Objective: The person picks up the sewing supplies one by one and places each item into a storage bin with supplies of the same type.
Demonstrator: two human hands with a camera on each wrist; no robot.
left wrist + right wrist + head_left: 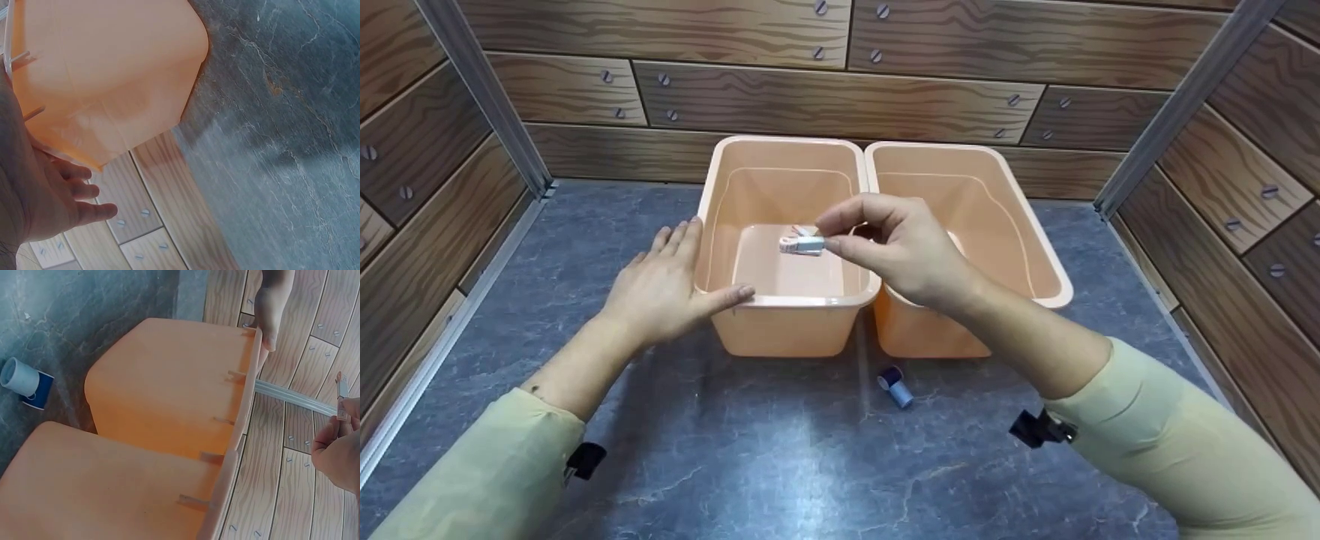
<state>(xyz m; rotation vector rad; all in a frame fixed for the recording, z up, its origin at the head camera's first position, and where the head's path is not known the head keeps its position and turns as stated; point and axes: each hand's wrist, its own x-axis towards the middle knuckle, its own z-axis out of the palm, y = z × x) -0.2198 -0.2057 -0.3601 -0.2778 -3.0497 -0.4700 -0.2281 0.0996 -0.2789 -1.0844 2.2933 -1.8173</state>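
My right hand (911, 251) pinches a small folded white strip (802, 244) between thumb and fingertips, over the left peach-coloured bin (780, 301). The strip has a pale blue section, a looped end and reddish marks; in the right wrist view the same folded strip (341, 391) stands up from the fingertips. My left hand (660, 289) rests against the left bin's near left corner, its thumb lying over the front rim and its fingers stretched along the outer side. In the left wrist view, fingers of the left hand (62, 197) extend past the bin's rim.
A second peach bin (934, 330) stands right beside the first. In front of the bins, a dark blue spool (889, 376) and a light blue spool (901, 395) lie together on the dark marbled table (720, 450). Wood-patterned walls (840, 97) enclose the back and sides.
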